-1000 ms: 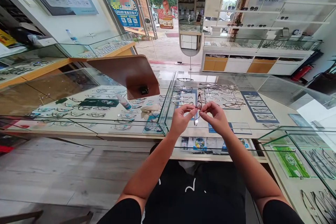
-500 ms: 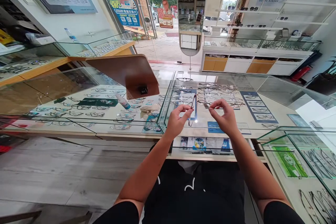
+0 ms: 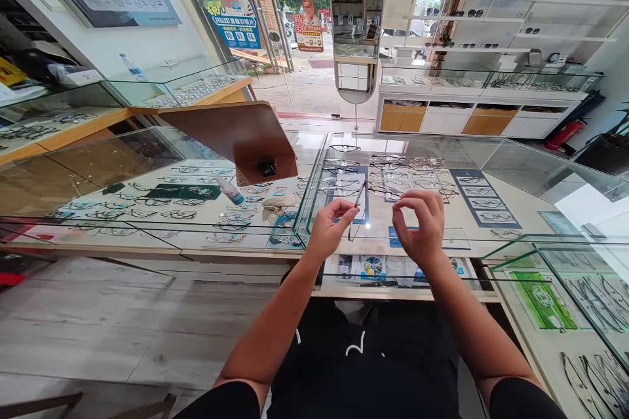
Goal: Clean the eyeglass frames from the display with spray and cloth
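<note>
Glass table [image 3: 376, 230], eyeglasses [image 3: 361, 194] held above it.
My left grip [image 3: 330, 232] pinches them, fingertips together, at its one o'clock; my right grip [image 3: 426, 230], at their four o'clock, curls ring-like, contents I can't tell.

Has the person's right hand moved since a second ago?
Yes: the right hand has moved rightward, closer to the dark blue tray of glasses.

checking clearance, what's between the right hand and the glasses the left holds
In the head view, only open air separates the right hand and held glasses; displayed frames show beyond.
</note>
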A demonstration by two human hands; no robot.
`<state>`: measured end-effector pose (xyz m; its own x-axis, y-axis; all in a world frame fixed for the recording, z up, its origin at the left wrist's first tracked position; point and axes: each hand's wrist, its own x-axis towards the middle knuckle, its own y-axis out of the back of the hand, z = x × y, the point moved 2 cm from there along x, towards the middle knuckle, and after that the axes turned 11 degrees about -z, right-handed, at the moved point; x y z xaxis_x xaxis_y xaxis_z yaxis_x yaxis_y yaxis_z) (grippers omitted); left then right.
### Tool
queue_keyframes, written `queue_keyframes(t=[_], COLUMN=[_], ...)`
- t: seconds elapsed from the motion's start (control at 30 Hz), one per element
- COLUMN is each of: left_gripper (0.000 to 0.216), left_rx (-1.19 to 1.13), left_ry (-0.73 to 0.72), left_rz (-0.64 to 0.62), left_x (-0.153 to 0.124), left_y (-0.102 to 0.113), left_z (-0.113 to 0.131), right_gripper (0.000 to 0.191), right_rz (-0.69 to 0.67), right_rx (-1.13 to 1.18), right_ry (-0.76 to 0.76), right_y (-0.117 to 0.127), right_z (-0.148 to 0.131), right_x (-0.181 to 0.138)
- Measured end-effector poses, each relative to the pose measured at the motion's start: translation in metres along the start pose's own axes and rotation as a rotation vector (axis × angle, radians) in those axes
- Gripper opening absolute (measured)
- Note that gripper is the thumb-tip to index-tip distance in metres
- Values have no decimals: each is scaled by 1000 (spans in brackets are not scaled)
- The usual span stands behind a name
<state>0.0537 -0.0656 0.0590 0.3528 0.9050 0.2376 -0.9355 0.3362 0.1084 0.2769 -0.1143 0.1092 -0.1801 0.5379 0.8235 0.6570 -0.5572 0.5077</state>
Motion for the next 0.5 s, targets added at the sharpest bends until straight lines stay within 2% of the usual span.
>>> queue_keyframes(t=[0.1,0.2,0.3,0.5], left_gripper=[38,38,37,38], left_rx=[-31,-57,-52,-67], left_ry=[-8,-13,-12,-24], left_rz=[-3,-4,21,130], left_x=[-1,-3,-5,-5], left_y=[-8,-12,-12,-8], left_z=[3,6,6,-1], right_gripper=[29,44,47,25], right_rz=[-197,-372,-398,-363], right_rx=[-15,-35,-70,-140], right_ry=[19,-19,-39,-33], right_y=[-16,-28,-32,-29], right_z=[-14,-14,-9,-3], right_x=[-12,-19,-20,-19])
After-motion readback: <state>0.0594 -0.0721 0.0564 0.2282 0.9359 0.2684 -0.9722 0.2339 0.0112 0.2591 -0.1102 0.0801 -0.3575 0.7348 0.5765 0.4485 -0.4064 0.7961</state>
